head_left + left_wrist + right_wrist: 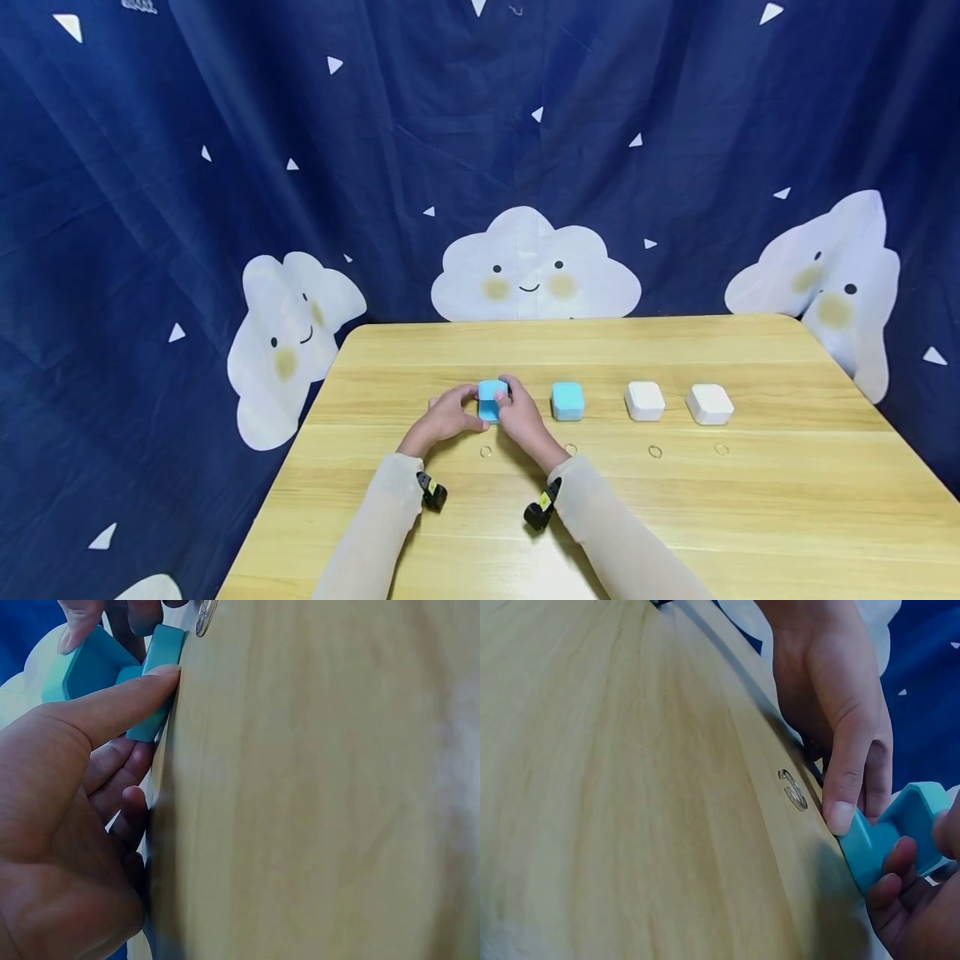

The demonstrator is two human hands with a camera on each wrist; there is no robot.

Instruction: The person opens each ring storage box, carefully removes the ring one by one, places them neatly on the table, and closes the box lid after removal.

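Observation:
A small light-blue ring box stands on the table with its lid raised, between both hands. My left hand grips its lower half, the thumb on the front edge and fingers behind, as the left wrist view shows. My right hand pinches the lid with the thumb at its inner side. The box's inside is partly hidden by fingers. Just in front of the box lies a thin ring on the wood, touched by neither hand.
To the right stand a closed light-blue box and two white boxes, one nearer and one farther right. Several thin rings lie in a row before the boxes, among them a darker ring. Behind the wooden table hangs a blue curtain.

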